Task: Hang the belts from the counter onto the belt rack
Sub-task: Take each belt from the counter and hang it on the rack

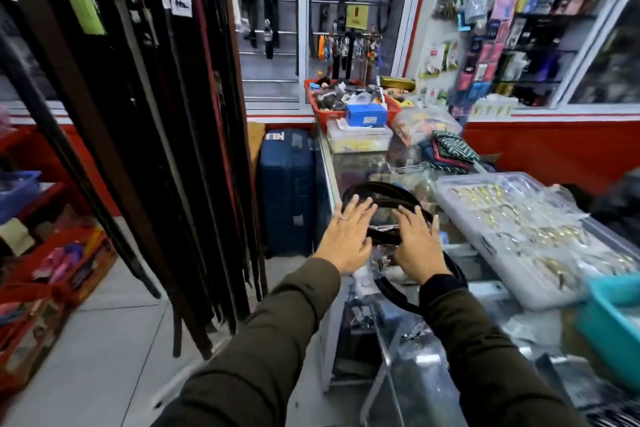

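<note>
At twelve o'clock on the glass counter, coiled dark belts lie ungrasped beneath spread left hand and right hand; belt rack, ten o'clock, already hangs full.

One head-worn wide-angle view is given, aimed forward and down along both sleeves at the glass counter, seen close from its near end.

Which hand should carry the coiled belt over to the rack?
Left, probably. The left hand is on the side where the belt rack hangs; the right hand is farther away, also over the coiled belt.
</note>
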A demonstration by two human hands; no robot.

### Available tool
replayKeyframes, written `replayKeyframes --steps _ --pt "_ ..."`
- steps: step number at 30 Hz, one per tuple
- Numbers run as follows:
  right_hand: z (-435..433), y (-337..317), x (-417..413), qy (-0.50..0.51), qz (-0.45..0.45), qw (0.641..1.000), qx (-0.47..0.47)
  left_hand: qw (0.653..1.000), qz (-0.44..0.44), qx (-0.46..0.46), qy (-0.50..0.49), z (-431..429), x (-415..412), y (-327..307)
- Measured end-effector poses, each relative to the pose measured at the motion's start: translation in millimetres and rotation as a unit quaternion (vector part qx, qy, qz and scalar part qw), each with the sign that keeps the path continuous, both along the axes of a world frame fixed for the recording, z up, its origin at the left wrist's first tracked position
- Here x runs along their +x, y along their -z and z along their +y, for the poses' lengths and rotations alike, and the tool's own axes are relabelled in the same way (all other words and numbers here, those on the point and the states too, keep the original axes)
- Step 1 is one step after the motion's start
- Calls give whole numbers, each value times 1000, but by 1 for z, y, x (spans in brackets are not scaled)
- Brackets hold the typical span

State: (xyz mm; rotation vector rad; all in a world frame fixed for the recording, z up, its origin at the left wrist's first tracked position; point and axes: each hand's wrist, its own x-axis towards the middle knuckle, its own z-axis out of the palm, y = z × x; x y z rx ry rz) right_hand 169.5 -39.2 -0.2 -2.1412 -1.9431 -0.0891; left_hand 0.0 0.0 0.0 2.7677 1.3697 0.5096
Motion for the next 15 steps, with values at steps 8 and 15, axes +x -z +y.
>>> replayKeyframes --steps 8,15 --pt "1 18 34 -42 -64 993 -94 989 115 -91 19 -6 47 10" --pt "7 9 40 -7 -93 995 -35 995 96 -36 2 -2 45 4"
